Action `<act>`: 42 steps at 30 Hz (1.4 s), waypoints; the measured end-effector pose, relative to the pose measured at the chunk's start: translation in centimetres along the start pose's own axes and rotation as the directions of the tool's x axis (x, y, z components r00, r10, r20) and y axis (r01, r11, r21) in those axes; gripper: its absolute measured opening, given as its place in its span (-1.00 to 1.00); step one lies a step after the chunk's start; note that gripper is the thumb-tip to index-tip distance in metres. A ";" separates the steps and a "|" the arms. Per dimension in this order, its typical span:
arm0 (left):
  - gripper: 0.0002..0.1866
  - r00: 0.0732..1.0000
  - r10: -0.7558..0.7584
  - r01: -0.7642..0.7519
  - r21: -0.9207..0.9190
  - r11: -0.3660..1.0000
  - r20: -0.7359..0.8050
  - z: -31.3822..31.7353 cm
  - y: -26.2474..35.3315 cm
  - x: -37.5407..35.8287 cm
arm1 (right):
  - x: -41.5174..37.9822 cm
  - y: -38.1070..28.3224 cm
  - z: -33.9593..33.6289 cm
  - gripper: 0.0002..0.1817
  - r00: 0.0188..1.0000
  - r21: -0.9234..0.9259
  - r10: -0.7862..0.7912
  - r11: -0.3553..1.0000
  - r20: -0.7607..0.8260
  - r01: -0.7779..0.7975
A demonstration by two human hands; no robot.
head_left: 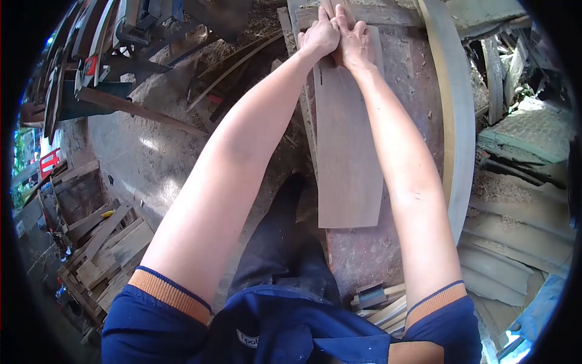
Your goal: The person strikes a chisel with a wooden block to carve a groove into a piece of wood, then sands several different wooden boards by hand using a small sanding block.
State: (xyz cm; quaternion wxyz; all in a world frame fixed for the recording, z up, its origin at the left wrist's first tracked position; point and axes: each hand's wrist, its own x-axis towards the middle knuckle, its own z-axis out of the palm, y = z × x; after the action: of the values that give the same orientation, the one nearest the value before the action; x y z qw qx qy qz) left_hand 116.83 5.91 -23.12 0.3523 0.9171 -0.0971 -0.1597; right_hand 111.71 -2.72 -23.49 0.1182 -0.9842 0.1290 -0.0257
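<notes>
A flat wooden board (348,151) lies lengthwise on the worn reddish bench top (357,261). Both arms reach forward to its far end. There my left hand (320,35) and my right hand (354,43) rest side by side, almost touching, with fingers bent around a brown wooden piece that shows only between and beyond them. Most of that piece is hidden under the hands, so its shape cannot be made out. A wooden crosspiece (388,16) sits at the bench's far end, just beyond the board.
A long curved pale strip (458,121) runs along the bench's right side. Corrugated sheets (503,224) with shavings lie farther right. Wood offcuts (118,242) are piled at lower left, and dark wooden pieces (85,36) stack at upper left. A small block (371,296) lies near my body.
</notes>
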 end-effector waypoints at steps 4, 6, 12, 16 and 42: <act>-0.30 1.000 0.018 -0.019 0.041 0.999 0.026 0.8 -0.5 -6.9 | -7.2 0.0 0.1 -0.13 0.999 0.009 0.029 1.000 -0.027 -0.028; -0.28 0.994 0.104 -0.101 0.069 0.992 -0.045 2.1 -1.6 -14.1 | -14.7 -0.9 -1.5 -0.20 0.998 0.047 0.068 0.997 -0.014 -0.067; -0.23 0.983 -0.042 0.046 -0.020 0.999 0.177 4.4 -4.4 -39.1 | -39.7 -2.6 -5.5 -0.28 0.983 0.088 0.079 0.992 0.167 -0.094; -0.26 0.940 -0.146 0.155 -0.005 0.988 0.309 3.8 -4.7 -44.0 | -43.6 -3.0 -6.9 -0.22 0.959 0.089 0.015 0.995 0.284 -0.042; -0.32 0.980 0.094 -0.085 0.055 0.995 -0.175 3.0 -3.2 -19.7 | -20.5 -1.5 -2.8 -0.27 0.999 0.017 0.042 0.999 -0.028 -0.041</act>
State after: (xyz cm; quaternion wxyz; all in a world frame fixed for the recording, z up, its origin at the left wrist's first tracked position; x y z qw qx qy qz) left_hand 97.66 12.09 -22.95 0.3443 0.9305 -0.1103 -0.0592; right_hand 92.06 3.42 -20.80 0.1249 -0.9799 0.1507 -0.0382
